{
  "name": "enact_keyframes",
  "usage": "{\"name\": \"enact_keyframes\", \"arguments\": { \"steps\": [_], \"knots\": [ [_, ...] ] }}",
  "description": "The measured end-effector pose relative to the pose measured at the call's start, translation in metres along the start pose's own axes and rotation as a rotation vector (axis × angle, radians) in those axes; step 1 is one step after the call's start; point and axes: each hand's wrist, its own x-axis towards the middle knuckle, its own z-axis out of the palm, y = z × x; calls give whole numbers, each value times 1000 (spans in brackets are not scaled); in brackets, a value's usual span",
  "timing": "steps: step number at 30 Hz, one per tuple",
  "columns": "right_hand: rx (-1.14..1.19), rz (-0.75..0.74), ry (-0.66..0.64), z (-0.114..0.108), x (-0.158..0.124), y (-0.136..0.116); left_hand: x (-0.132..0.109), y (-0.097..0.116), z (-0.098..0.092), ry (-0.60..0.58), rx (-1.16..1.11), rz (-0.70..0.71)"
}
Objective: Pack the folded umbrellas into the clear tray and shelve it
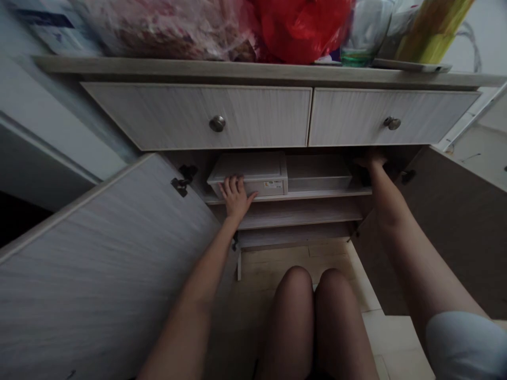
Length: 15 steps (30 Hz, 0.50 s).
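My left hand point(236, 199) rests with spread fingers on the front and top edge of a white lidded box point(253, 168) on the cabinet's upper shelf. To the right of that box stands a second pale box point(319, 174), lower and plain. My right hand point(372, 158) reaches into the dark right end of the same shelf, beside a dark object whose shape is unclear. Shadow hides most of those fingers and whatever they touch.
Both cabinet doors stand open, the left door point(111, 253) and the right door point(439, 227). Two drawers with round knobs point(217, 124) are above. On the countertop point(198, 67) are a red bag point(303, 29), a clear bag, a glass and a yellow packet. My knees are below.
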Motion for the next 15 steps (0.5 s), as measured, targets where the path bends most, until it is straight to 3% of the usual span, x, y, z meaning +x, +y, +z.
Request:
{"name": "enact_keyframes", "arguments": {
  "steps": [2, 6, 15],
  "knots": [
    [57, 101, -35, 17, -2, 9, 0, 0, 0, 2, 6, 0],
    [47, 69, -63, 44, -4, 11, 0, -1, 1, -3, 0, -3],
    [-48, 38, -67, 63, -1, 0, 1, -1, 2, 7, 3, -14]
  ]
}}
